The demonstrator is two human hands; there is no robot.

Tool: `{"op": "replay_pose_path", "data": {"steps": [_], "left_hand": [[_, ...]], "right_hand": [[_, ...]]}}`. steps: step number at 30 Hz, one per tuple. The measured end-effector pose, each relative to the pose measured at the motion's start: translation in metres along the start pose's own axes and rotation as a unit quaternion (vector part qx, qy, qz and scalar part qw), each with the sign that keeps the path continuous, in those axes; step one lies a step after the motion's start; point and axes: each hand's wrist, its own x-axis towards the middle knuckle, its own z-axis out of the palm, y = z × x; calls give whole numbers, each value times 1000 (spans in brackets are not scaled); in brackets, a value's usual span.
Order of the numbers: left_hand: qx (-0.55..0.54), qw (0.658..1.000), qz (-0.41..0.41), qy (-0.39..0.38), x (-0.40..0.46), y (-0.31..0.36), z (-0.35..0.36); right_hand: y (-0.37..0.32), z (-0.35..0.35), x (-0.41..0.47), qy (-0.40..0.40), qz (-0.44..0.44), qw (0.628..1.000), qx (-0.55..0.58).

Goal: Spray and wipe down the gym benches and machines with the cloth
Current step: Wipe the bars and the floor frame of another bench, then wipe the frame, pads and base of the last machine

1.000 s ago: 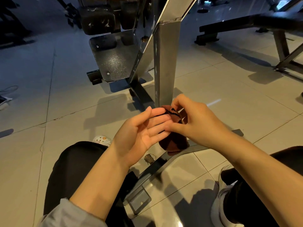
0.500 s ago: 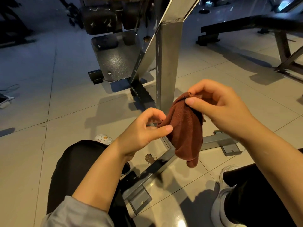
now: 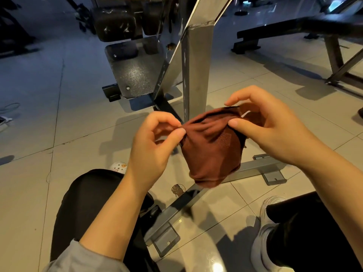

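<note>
Head view: left hand [image 3: 155, 146] and right hand [image 3: 261, 124] each pinch an upper edge of the cloth [image 3: 213, 152], held above the floor [image 3: 59, 134]; thin pinches could slip and drop it.

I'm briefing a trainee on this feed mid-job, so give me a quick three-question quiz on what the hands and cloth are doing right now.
1. True or false: both hands hold the brown cloth at the same time.
2. Multiple choice: where is the cloth? A) lying on the floor tiles B) held up in the air in front of the steel upright post C) draped over the bench pad
3. Short answer: which part of the cloth do the fingers pinch?

Key
1. True: the left hand pinches its left corner, the right hand its right side.
2. B
3. Its top edge; the rest hangs below in folds.
</note>
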Motion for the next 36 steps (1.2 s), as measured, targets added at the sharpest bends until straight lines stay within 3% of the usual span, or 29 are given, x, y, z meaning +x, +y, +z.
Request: {"op": "replay_pose_path", "data": {"steps": [3, 6, 10, 14, 20, 26, 30, 36], "left_hand": [[7, 998, 51, -25, 4, -2, -4], [174, 981, 49, -65, 4, -9, -1], [196, 980, 32, 0, 9, -5, -12], [164, 986, -23, -24, 6, -6, -9], [157, 987, -13, -44, 10, 9, -12], [192, 980, 38, -26, 27, 55, -23], [195, 978, 68, 11, 47, 99, -30], [220, 963, 146, 57, 79, 163, -32]], "right_hand": [[0, -2, 0, -53, -40, 998, -22], [16, 11, 5, -139, 9, 974, -180], [18, 10, 8, -64, 13, 986, -155], [16, 8, 8, -45, -3, 976, -212], [1, 1, 5, -22, 23, 998, -61], [-20, -5, 1, -13, 30, 994, 106], [-45, -19, 13, 17, 2, 993, 115], [-99, -35, 47, 181, -59, 978, 79]]}}
